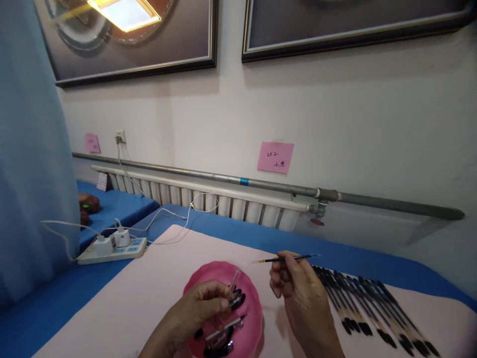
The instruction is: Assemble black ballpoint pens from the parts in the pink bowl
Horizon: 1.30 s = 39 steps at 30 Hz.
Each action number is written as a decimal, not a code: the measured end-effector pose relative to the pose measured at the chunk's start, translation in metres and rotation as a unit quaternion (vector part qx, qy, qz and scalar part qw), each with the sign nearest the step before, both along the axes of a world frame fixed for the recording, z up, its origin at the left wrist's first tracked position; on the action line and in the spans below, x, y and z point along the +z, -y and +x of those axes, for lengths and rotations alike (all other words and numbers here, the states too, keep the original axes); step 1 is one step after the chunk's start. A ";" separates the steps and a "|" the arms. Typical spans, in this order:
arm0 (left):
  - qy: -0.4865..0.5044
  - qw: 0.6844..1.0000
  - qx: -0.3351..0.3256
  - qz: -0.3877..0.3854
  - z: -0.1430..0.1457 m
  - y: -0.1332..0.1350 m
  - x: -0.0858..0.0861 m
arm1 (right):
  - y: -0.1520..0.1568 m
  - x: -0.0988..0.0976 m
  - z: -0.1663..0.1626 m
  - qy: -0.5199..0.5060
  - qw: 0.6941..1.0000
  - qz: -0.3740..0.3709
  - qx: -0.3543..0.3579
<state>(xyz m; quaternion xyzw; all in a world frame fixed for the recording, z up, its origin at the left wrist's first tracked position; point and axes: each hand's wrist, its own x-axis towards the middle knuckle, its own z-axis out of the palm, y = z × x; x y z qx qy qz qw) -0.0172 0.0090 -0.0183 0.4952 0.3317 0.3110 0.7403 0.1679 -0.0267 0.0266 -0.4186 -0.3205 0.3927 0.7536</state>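
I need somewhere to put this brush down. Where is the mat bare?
The pink mat is bare left of the pink dish, toward the power strip, and along its far edge beyond the brush in the right hand. It is crowded right, under the row of brushes, and in the dish by the left hand.

Head-worn view, forward and down, close over table (149,278); wall (335,124) beyond

Thin black brush (286,258): held approx. level, gold ferrule left. Clear cap tube (234,279): tilted (over pink dish (253,303)).
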 end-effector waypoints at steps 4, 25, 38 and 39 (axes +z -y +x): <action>-0.007 1.000 -0.002 -0.002 0.001 0.000 0.001 | 0.003 0.003 -0.004 -0.001 0.999 -0.017 0.036; -0.059 0.997 -0.013 0.044 -0.002 -0.003 -0.002 | 0.004 0.003 0.003 0.158 0.981 -0.064 0.092; -0.019 0.999 -0.048 0.001 -0.001 0.000 -0.002 | 0.004 -0.001 -0.002 0.231 0.944 -0.122 0.201; -0.012 0.999 -0.047 -0.003 0.000 0.000 -0.002 | 0.004 -0.003 -0.004 0.236 0.943 -0.119 0.202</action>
